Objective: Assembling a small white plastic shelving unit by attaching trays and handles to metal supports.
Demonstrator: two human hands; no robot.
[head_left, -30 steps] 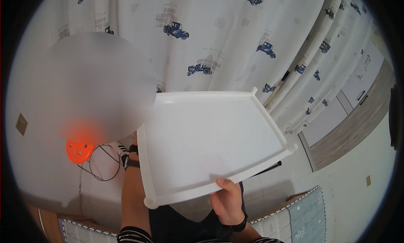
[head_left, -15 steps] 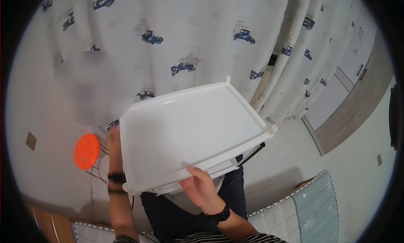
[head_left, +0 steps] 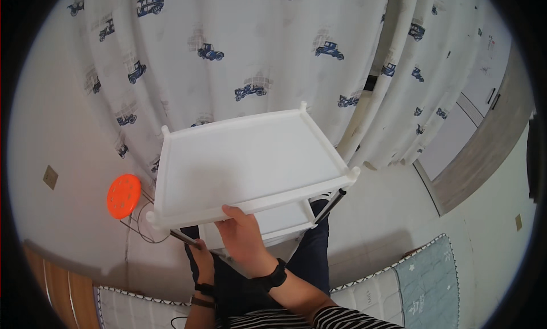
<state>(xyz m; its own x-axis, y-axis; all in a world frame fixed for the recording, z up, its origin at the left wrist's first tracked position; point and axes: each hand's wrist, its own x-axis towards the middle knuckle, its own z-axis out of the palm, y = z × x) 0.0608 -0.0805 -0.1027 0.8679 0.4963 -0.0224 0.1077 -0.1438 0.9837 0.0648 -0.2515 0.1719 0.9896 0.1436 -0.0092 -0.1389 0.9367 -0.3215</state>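
A white two-tier shelf rack stands in front of me, its upper tray (head_left: 250, 163) a flat panel with a raised rim and knobbed corners. My right hand (head_left: 245, 235) grips the near rim of this tray, thumb on top and fingers underneath. Below the near left corner, my left hand (head_left: 203, 262) is closed around a dark metal tube (head_left: 185, 238) that serves as a leg. Its fingers are partly hidden. Another dark tube (head_left: 330, 207) joins the tiers at the near right. The lower tray (head_left: 285, 219) sits between my legs, mostly covered by the upper one.
An orange round stool (head_left: 123, 196) with thin metal legs stands at the left by the wall. A curtain (head_left: 239, 55) with printed cars hangs behind the rack. Quilted bedding (head_left: 424, 283) lies at the lower right, and a wooden piece (head_left: 60, 286) at the lower left.
My left hand has come from the tray's left side down to the near left tube. The blurred pale round shape at the upper left is gone. The upper tray sits slightly further left.
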